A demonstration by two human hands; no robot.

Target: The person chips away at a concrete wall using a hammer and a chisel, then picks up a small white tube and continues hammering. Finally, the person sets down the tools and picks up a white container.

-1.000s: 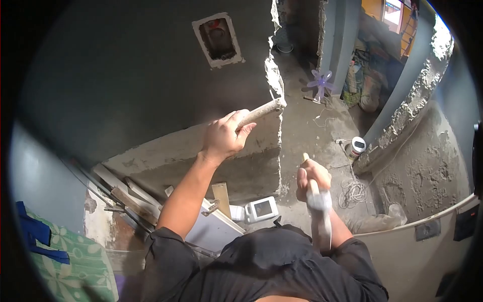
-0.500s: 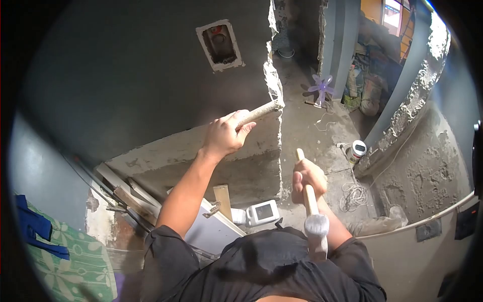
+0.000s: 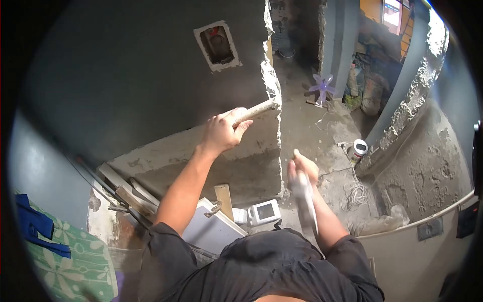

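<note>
Closed around a thick, dusty chisel [image 3: 255, 111] is my left hand [image 3: 221, 133]. The chisel's far end meets the broken, whitish edge [image 3: 272, 83] of the dark grey wall. To the right and lower, my right hand [image 3: 305, 168] grips a hammer [image 3: 305, 201] by its handle. The hammer is smeared by motion, its head toward my chest and apart from the chisel.
A recessed box [image 3: 218, 45] sits in the wall. On the floor are a white jug [image 3: 263, 213], a white bucket [image 3: 357, 149], coiled cable [image 3: 355, 196] and a purple star-shaped thing [image 3: 322, 88]. Boards [image 3: 128, 189] lean lower left; a green patterned cloth [image 3: 75, 267] hangs nearby.
My right hand has shifted slightly up and left, and the hammer has turned and become blurred. My left hand keeps the chisel against the wall edge, with a slight leftward shift.
</note>
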